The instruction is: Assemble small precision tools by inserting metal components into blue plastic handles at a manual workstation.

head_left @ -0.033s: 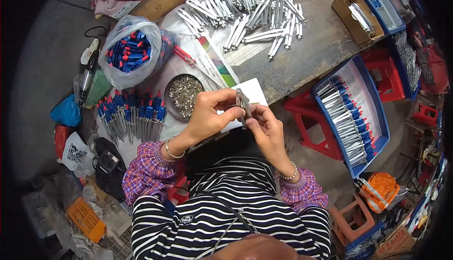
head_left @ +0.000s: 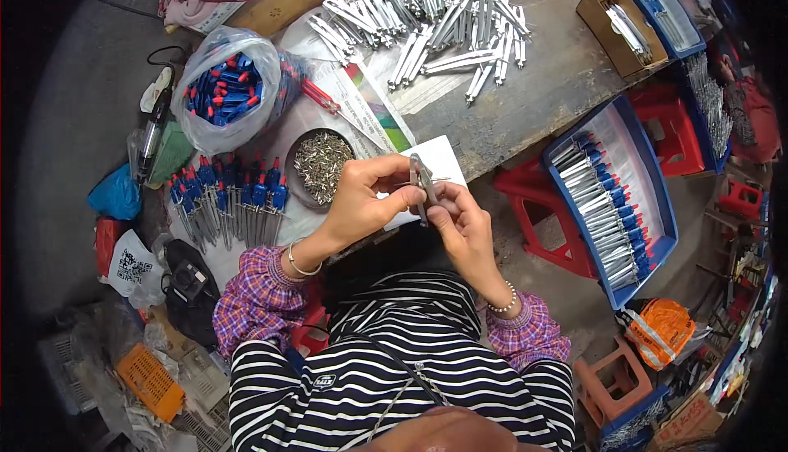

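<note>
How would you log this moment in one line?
left hand: pinching grey metal piece | right hand: holding same piece | beyond hands: silver metal strips | left of hands: round bowl of small metal parts

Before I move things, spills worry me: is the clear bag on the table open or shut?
Open: the clear bag gapes, showing blue, red-tipped pieces inside.

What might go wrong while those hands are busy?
The left hand appears close to the bowl, so a bump might spill its small parts. The metal piece sits between the fingers of the left and right hand, so it could slip or pinch.
</note>
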`<action>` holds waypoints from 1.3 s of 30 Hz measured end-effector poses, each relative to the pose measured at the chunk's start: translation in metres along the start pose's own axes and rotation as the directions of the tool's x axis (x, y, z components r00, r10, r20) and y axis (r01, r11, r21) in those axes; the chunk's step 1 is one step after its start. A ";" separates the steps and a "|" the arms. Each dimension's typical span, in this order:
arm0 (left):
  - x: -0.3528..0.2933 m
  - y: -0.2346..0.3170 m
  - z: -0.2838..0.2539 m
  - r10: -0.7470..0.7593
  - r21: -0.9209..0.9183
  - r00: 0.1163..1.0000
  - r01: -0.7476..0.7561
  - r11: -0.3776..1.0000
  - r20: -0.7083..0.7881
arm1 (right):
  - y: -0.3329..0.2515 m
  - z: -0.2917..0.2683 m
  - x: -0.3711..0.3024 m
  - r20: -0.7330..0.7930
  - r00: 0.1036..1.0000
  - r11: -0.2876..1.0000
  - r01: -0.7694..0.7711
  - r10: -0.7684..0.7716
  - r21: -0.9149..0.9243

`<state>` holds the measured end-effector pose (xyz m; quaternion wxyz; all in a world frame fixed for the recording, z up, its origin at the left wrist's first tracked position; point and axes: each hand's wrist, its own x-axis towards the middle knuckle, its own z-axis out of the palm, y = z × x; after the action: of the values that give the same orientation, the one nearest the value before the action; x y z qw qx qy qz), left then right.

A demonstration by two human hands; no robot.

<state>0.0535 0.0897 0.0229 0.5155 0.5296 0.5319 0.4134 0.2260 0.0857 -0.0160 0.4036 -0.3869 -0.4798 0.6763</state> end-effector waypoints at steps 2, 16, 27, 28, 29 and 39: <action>-0.003 -0.003 0.000 -0.056 -0.124 0.998 0.056 0.991 0.000 | 0.002 -0.001 -0.003 0.026 0.999 1.000 -0.020 0.021 -0.024; -0.004 -0.011 0.004 -0.067 -0.156 0.998 0.064 0.986 -0.012 | 0.020 0.011 -0.010 0.098 0.993 0.976 -0.090 0.072 0.196; 0.002 -0.007 0.000 0.074 0.150 0.997 -0.070 0.986 -0.021 | 0.019 0.011 -0.008 0.130 0.985 0.971 -0.134 0.110 0.196; 0.003 -0.002 -0.001 0.014 0.228 1.000 -0.019 0.974 0.021 | 0.020 0.010 -0.008 0.137 0.986 0.976 -0.121 0.096 0.183; 0.004 0.001 -0.001 -0.048 0.306 0.997 0.028 0.951 0.059 | 0.020 0.009 -0.008 0.135 0.986 0.976 -0.121 0.097 0.183; 0.003 -0.002 -0.002 -0.202 0.064 0.978 0.198 0.978 0.055 | 0.017 0.008 -0.006 0.155 0.979 0.982 -0.147 0.129 0.114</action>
<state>0.0519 0.0923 0.0212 0.5550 0.5005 0.5782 0.3273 0.2180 0.0743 -0.0297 0.3425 -0.3425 -0.4368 0.7580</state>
